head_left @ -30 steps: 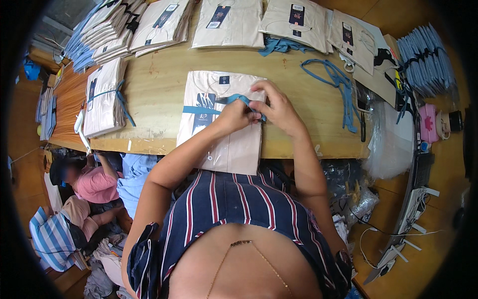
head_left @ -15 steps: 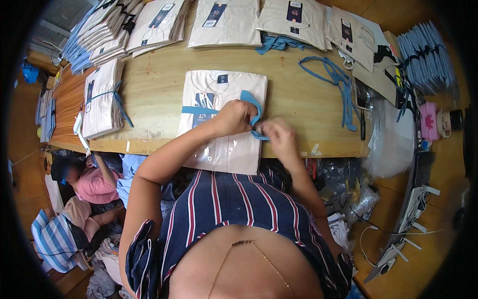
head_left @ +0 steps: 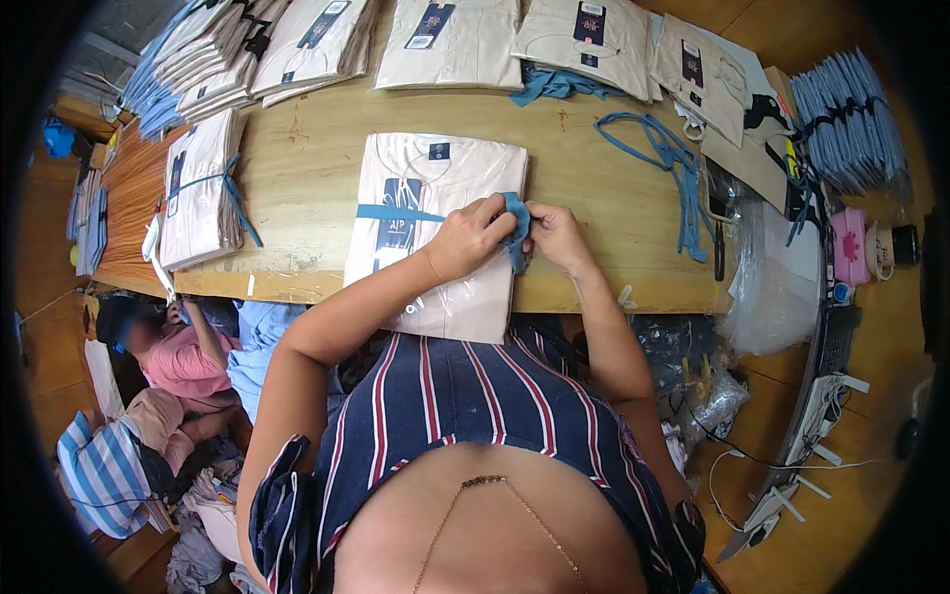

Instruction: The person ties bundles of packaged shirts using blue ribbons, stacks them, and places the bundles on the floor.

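Head view: left hand [head_left: 473,238] and right hand [head_left: 556,236] pinch blue strap [head_left: 514,220] over bagged shirt stack [head_left: 435,233]

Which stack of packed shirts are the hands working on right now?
The stack of packed shirts at the table's near edge, overhanging it. The left hand and right hand pinch its blue strap; other stacks lie untouched.

We can't see the knot: left hand [head_left: 473,238] & right hand [head_left: 556,236] cover the blue strap [head_left: 396,213] end at the shirt bundle [head_left: 435,233] edge. Bundle's near end hidden behind arm/torso. Labels on packed shirts [head_left: 445,40] too small to tell. Top row cut off by frame edge. Blue stack [head_left: 846,124] bent by the lens near the rim. Seated person [head_left: 178,356] partly under the table [head_left: 604,267].
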A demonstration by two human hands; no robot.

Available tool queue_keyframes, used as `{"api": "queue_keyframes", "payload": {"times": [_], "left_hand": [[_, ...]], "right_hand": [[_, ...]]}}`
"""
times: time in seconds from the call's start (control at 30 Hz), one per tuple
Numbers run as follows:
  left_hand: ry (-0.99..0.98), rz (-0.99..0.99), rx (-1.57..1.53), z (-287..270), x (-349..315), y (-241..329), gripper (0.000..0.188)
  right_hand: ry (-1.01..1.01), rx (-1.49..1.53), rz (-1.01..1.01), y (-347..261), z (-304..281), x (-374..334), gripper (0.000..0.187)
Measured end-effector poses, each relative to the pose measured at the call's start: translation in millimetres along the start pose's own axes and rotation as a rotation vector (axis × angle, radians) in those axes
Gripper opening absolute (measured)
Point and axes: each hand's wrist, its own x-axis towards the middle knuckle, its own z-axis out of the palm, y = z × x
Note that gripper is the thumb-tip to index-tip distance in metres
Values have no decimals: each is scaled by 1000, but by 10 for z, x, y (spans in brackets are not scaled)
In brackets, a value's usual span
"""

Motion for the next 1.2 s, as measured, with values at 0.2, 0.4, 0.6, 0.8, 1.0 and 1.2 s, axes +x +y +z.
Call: {"api": "queue_keyframes", "payload": {"times": [0.2, 0.4, 0.6, 0.8, 1.0, 1.2], "left_hand": [[9, -44, -113, -16, -23, -36, 23], [12, -17, -43, -3, -50, -48, 19], [42, -9, 4, -43, -77, -9, 15], [61, 37, -3, -24, -63, -39, 15], [85, 14, -24, -40, -73, -19, 18], [131, -27, -12, 17, -76, -56, 23]], "right_hand": [[163, 118, 25, -81, 103, -9, 14], [132, 50, 22, -45, 21, -8, 15], [756, -949, -208, -382, -427, -150, 19], [-69, -403, -359, -370, -39, 99, 17], [-83, -472, -309, -346, -50, 120, 19], [111, -522, -476, -426, 73, 90, 17]]}}
